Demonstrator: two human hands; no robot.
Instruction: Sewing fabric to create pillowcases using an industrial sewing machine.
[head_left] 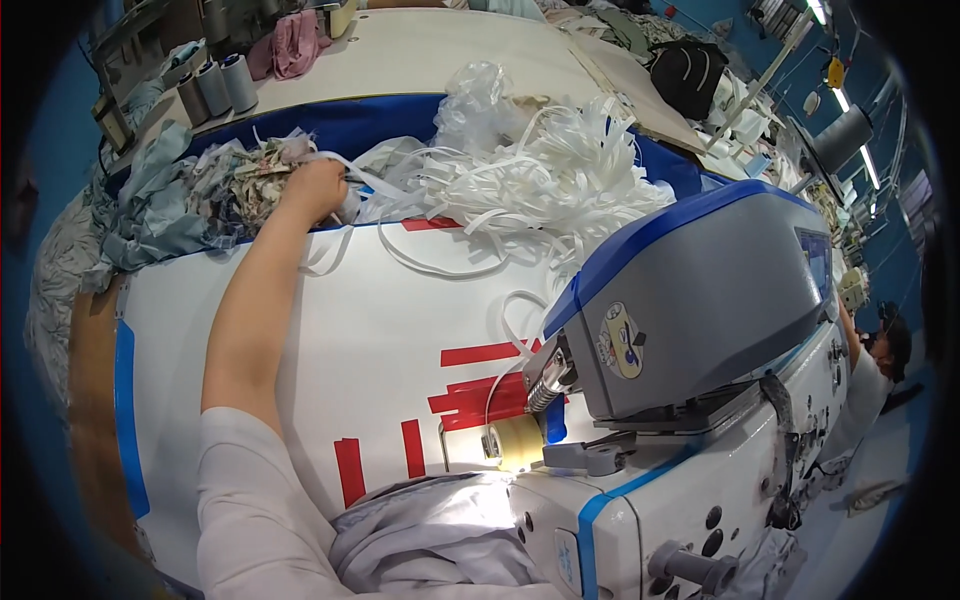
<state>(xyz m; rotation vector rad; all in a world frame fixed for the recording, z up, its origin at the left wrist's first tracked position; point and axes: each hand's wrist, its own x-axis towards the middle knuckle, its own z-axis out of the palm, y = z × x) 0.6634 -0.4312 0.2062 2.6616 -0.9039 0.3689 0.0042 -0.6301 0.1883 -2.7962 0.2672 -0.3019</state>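
Note:
My left hand (pixel 318 188) reaches far across the white machine table (pixel 370 310) to its far edge. Its fingers are curled closed at a white flat strip (pixel 345 163), which seems to be in the grip; the fingertips are partly hidden. Just left of the hand lie crumpled patterned fabric scraps (pixel 262 178). To its right is a big tangled heap of white strips (pixel 560 175), with one loose strip looping onto the table. Grey fabric (pixel 430 535) lies close to me, beside the lit sewing area. My right hand does not show.
A sewing machine with a grey and blue head (pixel 690 300) fills the right side. A yellow roller (pixel 517 443) sits beneath it. Red tape strips (pixel 480 398) mark the table. Thread cones (pixel 238 83) stand far left. Another person (pixel 885 345) shows partly at the right edge.

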